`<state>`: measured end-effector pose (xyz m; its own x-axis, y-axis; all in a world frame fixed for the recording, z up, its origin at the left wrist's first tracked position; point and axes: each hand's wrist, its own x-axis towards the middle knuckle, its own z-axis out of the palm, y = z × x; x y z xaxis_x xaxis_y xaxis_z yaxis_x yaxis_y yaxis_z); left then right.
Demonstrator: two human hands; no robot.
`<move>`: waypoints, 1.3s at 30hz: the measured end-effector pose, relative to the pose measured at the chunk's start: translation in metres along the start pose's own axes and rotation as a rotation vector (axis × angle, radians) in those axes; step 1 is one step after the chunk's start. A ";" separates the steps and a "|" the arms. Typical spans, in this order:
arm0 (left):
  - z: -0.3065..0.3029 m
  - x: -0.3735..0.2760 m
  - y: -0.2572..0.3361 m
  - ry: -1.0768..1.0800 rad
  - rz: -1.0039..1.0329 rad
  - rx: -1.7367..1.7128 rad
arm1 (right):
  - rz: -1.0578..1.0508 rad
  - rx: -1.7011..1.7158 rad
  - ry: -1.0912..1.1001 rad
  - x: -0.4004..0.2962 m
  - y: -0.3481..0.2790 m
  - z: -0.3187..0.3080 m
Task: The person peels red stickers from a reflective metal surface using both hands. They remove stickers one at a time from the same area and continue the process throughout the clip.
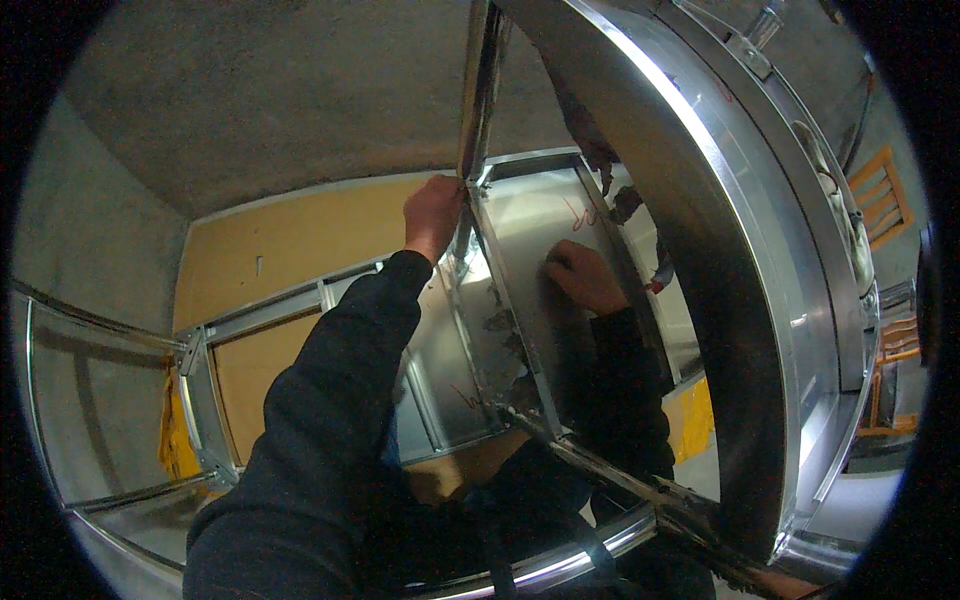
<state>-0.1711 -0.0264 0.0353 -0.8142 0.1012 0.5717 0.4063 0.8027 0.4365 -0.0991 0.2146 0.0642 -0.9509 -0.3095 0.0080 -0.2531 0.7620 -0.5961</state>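
My left hand (pixel 433 216) reaches up in a black sleeve and is closed around the lower end of an upright metal tube (pixel 480 97), where it meets a crossbar. Some of its fingers are hidden by the tube. My right hand (pixel 589 277) is over a shiny sheet-metal panel (pixel 525 202) with red handwritten marks, its fingers curled. Whether it holds something small, I cannot tell. A narrow metal strip (pixel 510 315) crosses the panel between my hands.
A curved stainless-steel cabinet body (pixel 750 225) stands close on my right. Metal frame rails (pixel 262 307) extend leftward before a tan board (pixel 300 232). A shiny tube (pixel 585 559) crosses near my body. Wooden chairs (pixel 889 195) are at the far right, beyond the cabinet.
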 end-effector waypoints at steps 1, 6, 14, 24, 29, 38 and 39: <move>0.000 0.000 -0.002 0.012 0.024 0.018 | -0.007 -0.011 -0.004 0.001 0.001 0.001; 0.000 0.008 -0.003 -0.052 0.056 0.085 | -0.077 -0.043 0.022 0.001 0.010 0.003; -0.009 0.015 -0.003 0.002 0.245 0.202 | -0.083 0.018 0.012 -0.002 0.007 -0.001; -0.010 0.022 -0.003 0.132 0.377 0.304 | -0.105 0.067 0.033 -0.004 0.007 -0.001; -0.015 0.026 -0.001 0.074 0.314 0.266 | -0.097 0.063 0.022 -0.003 0.007 -0.001; 0.009 0.017 -0.005 0.115 -0.425 -0.449 | -0.055 0.039 0.018 -0.004 0.000 -0.004; 0.009 0.018 -0.007 0.141 -0.387 -0.495 | -0.056 0.030 0.020 -0.003 0.001 -0.005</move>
<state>-0.1924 -0.0247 0.0360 -0.8915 -0.2466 0.3800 0.2652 0.3959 0.8792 -0.0971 0.2195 0.0677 -0.9389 -0.3393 0.0576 -0.3005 0.7264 -0.6181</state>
